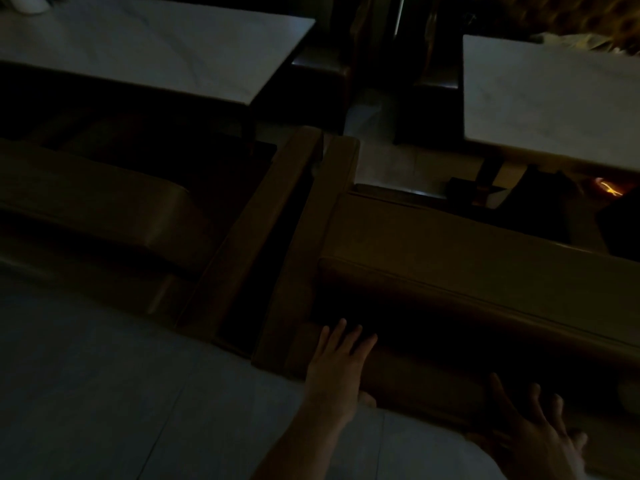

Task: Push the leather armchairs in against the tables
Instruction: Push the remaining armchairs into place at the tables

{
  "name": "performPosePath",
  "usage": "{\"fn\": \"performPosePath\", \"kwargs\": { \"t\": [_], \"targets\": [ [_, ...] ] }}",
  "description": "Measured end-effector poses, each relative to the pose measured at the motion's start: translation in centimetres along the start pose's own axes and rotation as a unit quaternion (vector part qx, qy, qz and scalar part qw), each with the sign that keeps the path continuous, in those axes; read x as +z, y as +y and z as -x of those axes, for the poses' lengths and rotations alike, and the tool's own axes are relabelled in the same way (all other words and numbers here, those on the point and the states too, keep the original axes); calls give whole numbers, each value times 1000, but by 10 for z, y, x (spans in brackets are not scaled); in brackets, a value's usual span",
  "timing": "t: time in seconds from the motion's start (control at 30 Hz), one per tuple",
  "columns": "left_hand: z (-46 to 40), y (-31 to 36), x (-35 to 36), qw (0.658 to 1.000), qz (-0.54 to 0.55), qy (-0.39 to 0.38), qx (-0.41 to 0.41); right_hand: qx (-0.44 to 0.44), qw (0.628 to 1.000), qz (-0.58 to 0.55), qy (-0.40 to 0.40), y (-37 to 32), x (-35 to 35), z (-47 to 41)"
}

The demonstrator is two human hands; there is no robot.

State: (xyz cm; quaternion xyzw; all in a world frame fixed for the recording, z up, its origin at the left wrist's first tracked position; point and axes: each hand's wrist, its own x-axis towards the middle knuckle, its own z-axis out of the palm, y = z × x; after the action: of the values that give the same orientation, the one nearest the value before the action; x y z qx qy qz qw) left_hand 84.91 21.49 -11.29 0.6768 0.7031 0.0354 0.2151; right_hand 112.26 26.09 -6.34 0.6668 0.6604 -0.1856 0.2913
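The scene is very dim. A brown leather armchair [450, 258] fills the right middle, its backrest toward me, facing a pale-topped table [554, 98] at the upper right. My left hand [337, 368] lies flat on the chair's back near its left corner, fingers spread. My right hand [533, 431] rests with fingers apart on the back's lower right part. A second armchair [114, 216] stands at the left, tucked close to another pale table [156, 46]. The two chairs' armrests sit side by side with a narrow dark gap between.
Pale tiled floor [104, 393] spreads at the lower left, with a strip between the tables. More dark chairs [322, 71] stand beyond the tables. A small orange glow [607, 188] shows under the right table.
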Motion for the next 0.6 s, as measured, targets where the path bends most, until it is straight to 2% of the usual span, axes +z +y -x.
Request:
{"fn": "performPosePath", "kwargs": {
  "t": [0.17,0.6],
  "targets": [
    [0,-1,1,1000,-4,1,5,-1,1000,-16,-25,0,-6,0],
    [-6,-4,-1,1000,9,-12,12,-1,1000,-24,-5,6,2,-12]
  ]
}}
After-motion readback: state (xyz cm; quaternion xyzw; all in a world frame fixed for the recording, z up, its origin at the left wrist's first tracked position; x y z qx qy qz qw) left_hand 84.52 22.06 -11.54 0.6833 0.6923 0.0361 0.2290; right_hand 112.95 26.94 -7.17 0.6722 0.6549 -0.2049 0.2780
